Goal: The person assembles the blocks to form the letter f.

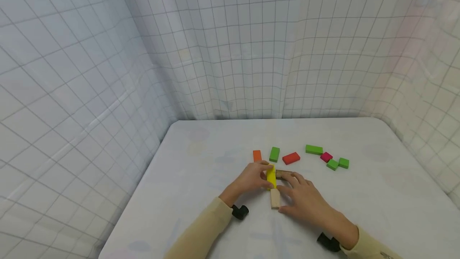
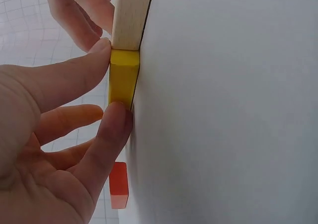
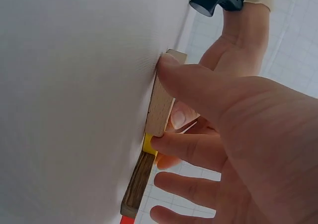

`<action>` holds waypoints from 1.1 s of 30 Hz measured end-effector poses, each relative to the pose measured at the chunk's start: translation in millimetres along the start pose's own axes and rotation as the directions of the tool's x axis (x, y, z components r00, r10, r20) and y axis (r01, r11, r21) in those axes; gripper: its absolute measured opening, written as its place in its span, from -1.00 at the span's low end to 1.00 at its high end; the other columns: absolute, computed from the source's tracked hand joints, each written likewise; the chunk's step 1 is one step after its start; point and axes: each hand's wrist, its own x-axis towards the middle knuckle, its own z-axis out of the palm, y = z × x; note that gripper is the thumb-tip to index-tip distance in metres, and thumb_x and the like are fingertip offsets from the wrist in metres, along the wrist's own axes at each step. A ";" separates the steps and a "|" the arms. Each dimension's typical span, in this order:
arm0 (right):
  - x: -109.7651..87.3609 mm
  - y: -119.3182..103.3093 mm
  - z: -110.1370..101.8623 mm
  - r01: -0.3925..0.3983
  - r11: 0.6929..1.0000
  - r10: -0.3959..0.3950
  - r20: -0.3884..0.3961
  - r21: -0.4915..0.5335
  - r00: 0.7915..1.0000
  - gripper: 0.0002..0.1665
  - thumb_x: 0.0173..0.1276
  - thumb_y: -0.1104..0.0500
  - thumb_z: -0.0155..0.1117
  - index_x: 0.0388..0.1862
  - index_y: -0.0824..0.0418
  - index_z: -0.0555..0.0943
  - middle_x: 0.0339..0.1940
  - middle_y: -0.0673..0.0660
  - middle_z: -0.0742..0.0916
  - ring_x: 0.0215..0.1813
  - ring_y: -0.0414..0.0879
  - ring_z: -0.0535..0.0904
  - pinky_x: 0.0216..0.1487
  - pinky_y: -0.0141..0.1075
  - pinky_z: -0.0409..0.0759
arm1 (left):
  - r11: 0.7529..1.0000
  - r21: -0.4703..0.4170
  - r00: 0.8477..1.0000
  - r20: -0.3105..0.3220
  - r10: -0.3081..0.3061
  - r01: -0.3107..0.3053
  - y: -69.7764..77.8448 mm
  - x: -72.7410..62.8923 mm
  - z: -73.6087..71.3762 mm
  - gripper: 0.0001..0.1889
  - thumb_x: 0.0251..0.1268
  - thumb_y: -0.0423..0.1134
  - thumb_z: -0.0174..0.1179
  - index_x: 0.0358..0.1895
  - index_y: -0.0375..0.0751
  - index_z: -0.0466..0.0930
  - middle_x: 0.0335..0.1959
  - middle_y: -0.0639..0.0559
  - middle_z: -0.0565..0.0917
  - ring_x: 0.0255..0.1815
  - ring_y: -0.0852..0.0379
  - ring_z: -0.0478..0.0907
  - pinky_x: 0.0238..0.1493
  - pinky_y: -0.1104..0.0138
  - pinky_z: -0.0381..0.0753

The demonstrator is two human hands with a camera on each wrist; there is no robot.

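Clearly, the left hand pinched the yellow block between narrowly parted fingers on the worktop, its end meeting the pale block; the right hand, fingers spread, touched the pale one's side. Light, even pressure seemed best for keeping the joint straight. The right sleeve bore illegible print.

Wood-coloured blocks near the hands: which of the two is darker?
The brown wooden block, right of the yellow block in the head view; the other, pale block lies nearer the person.
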 end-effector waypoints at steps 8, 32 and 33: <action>-1.0 0.4 2.2 -0.009 1.000 0.008 -0.012 -0.030 1.000 -0.31 0.03 -0.36 0.55 0.00 0.06 0.77 0.44 0.12 0.46 0.45 0.18 0.25 0.14 0.24 0.47 | 0.997 -0.048 0.998 0.007 -0.062 0.062 7.4 -0.3 3.0 -0.29 0.13 -0.17 0.52 0.39 -0.17 0.50 0.44 -0.08 0.39 -0.37 0.36 0.56 -0.35 0.50 0.59; 1.3 2.1 3.7 0.022 1.000 -0.022 -0.011 -0.014 1.000 -0.30 0.03 -0.36 0.55 0.00 0.07 0.79 0.46 0.12 0.45 0.46 0.17 0.24 0.19 0.27 0.42 | 0.995 -0.076 0.998 0.035 -0.058 0.060 6.2 0.2 4.7 -0.32 0.20 -0.20 0.48 0.41 -0.17 0.48 0.49 -0.07 0.33 -0.35 0.36 0.58 -0.29 0.50 0.60; 1.5 2.4 3.0 0.021 1.000 -0.021 -0.013 -0.016 1.000 -0.30 0.02 -0.36 0.56 0.00 0.07 0.79 0.45 0.12 0.46 0.45 0.17 0.25 0.19 0.28 0.42 | 0.995 -0.083 0.998 0.038 -0.059 0.062 5.4 0.7 4.8 -0.32 0.20 -0.20 0.48 0.41 -0.16 0.48 0.49 -0.06 0.33 -0.33 0.36 0.58 -0.28 0.50 0.60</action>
